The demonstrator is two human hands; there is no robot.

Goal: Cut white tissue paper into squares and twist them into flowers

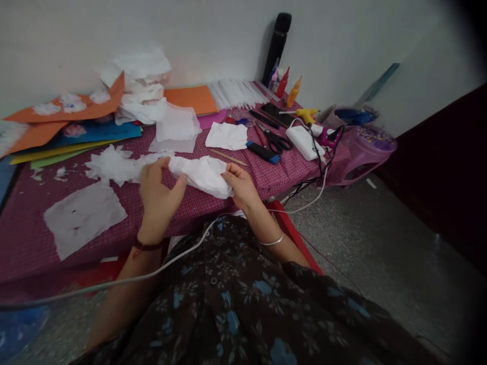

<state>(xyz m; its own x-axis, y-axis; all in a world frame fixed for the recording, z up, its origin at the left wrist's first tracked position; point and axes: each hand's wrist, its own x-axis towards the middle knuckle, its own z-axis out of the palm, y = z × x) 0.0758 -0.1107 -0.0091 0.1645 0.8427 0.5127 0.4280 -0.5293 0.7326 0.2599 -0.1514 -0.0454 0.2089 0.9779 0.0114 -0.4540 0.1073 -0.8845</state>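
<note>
A folded, crinkled white tissue [201,175] is held just above the near part of the table. My right hand [241,187] pinches its right end between thumb and fingers. At the tissue's left end, my left hand [158,190] is open, thumb and fingers apart, the fingertips by its edge. Behind my left hand lie crumpled white tissue pieces [114,165]. One flat tissue sheet [85,215] with small holes rests at the front left. Beyond the held tissue are a thin wooden stick [228,157] and a small tissue square [227,136].
Black scissors [272,139], a blue-and-black cutter [263,152], a white power strip [304,142] and a yellow glue gun [307,115] lie to the right. Coloured sheets [87,134] and piled tissue [142,96] stand at the back left. A white cable [182,253] crosses my lap.
</note>
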